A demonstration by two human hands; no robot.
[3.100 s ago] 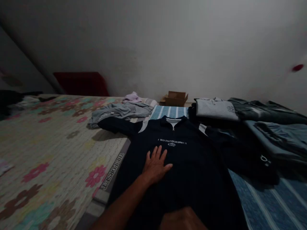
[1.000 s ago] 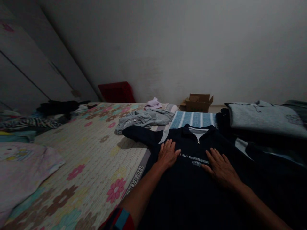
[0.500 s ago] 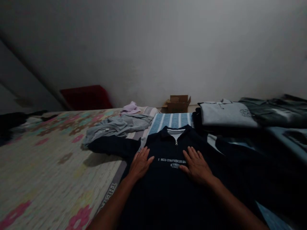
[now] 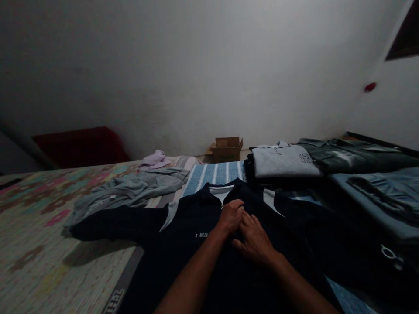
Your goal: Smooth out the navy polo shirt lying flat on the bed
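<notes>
A navy pullover (image 4: 183, 257) with a collar, a short front zip and pale shoulder patches lies spread out, front side up. Just below its collar, by the zip pull, my left hand (image 4: 231, 216) is closed, fingers curled against the fabric and their tips hidden. My right hand (image 4: 255, 240) rests flat on the chest with its fingers stretched out, the fingertips meeting the left hand. Part of the white chest lettering is covered by my left wrist and forearm. The sleeve on the left reaches over a crumpled grey garment (image 4: 131, 187).
Folded clothes sit on the right: a light grey collared top (image 4: 281, 161), a dark green garment (image 4: 356, 155) and blue jeans (image 4: 389, 187). Behind are a blue striped cloth (image 4: 212, 174), an open cardboard box (image 4: 226, 150) and a lilac cloth (image 4: 153, 160). Floral bedding (image 4: 32, 226) spreads leftward.
My left hand has moved right across the chest and curled its fingers, coming together with my right hand. The view has turned to the right.
</notes>
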